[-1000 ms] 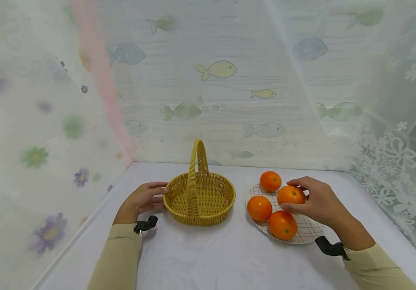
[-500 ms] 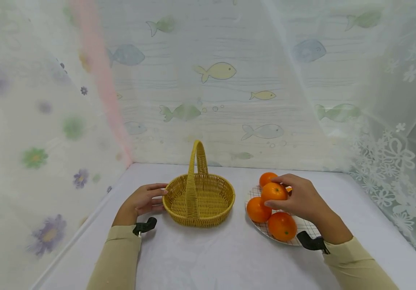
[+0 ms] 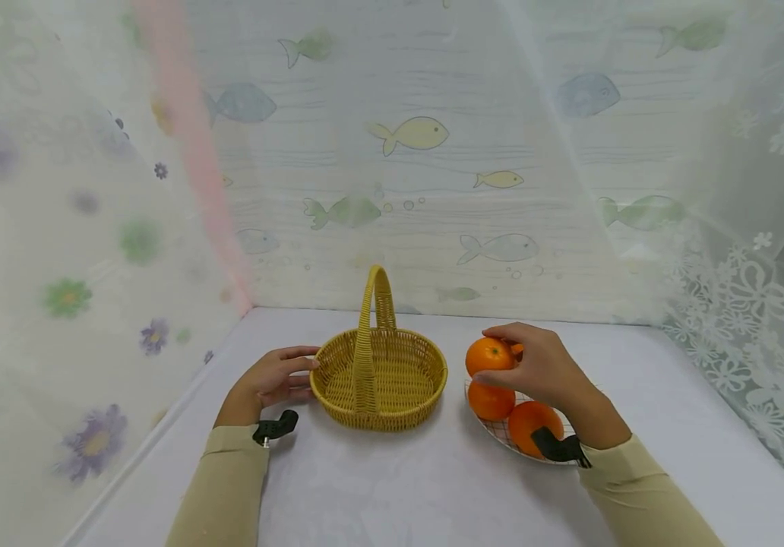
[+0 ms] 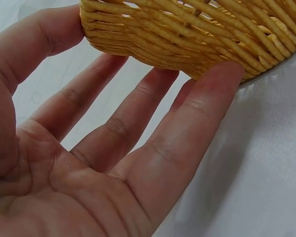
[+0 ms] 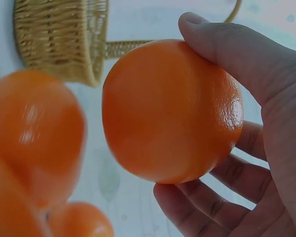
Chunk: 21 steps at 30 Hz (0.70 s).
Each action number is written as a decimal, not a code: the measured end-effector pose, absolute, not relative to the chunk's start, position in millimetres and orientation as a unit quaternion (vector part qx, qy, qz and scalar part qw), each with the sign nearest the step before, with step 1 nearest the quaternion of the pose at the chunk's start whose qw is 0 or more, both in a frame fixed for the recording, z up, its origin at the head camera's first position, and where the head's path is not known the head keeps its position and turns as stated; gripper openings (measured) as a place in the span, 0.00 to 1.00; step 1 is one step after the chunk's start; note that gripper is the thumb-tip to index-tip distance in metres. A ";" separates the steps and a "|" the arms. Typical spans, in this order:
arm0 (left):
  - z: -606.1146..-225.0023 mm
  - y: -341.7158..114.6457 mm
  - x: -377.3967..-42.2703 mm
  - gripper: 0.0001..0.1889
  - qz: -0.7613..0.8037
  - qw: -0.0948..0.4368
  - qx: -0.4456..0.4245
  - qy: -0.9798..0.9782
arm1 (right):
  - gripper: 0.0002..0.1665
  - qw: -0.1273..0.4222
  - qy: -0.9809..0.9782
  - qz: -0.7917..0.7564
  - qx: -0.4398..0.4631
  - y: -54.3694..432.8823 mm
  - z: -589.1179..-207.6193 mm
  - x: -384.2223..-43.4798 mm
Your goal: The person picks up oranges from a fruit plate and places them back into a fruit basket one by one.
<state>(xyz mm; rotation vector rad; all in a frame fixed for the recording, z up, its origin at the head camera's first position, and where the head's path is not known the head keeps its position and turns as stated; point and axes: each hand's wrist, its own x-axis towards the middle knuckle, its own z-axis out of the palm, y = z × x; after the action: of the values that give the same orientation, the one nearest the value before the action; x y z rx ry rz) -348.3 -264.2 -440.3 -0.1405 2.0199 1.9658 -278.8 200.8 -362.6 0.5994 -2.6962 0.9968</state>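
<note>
In the head view, my right hand [image 3: 535, 363] holds an orange [image 3: 488, 357] between thumb and fingers, above the left side of the plate [image 3: 494, 434]. The right wrist view shows this orange [image 5: 172, 111] large, thumb on one side and fingertips opposite. Below it on the plate are another orange [image 3: 491, 400] and a nearer orange [image 3: 527, 427]; the rear one is hidden behind my hand in the head view. My left hand [image 3: 282, 377] rests its extended fingers against the left side of a yellow wicker basket [image 3: 337, 406]. Up close, these fingertips touch the woven wall [image 4: 163, 37].
The basket's tall arched handle [image 3: 365, 357] rises over its middle, and its inside holds nothing. White cloth [image 3: 392, 486] covers the table. A fish-print curtain [image 3: 392, 182] hangs behind, with a flowered sheet [image 3: 91, 342] at left and lace [image 3: 741, 327] at right.
My right hand has lifted the orange from the plate and moved it left, over the plate's left side toward the basket. My left hand stays at the basket's side.
</note>
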 end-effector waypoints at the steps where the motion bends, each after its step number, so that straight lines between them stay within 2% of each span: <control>1: -440.7 -264.3 -348.4 0.30 0.688 0.160 -0.048 0.706 | 0.42 0.102 -0.913 0.339 0.204 198.3 -361.9 -279.0; 14: -438.8 -263.5 -347.6 0.30 0.686 0.170 -0.041 0.706 | 0.40 0.096 -0.891 0.387 0.217 168.6 -355.1 -284.4; 21: -439.8 -263.2 -347.4 0.30 0.693 0.178 -0.042 0.698 | 0.44 0.073 -0.897 0.385 0.204 154.6 -352.8 -286.8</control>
<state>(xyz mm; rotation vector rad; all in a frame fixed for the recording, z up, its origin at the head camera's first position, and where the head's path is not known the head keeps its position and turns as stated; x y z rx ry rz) -347.4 -263.2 -439.8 -0.1174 1.9738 1.9607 -286.8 154.6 -352.8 0.6126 -2.6945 1.1560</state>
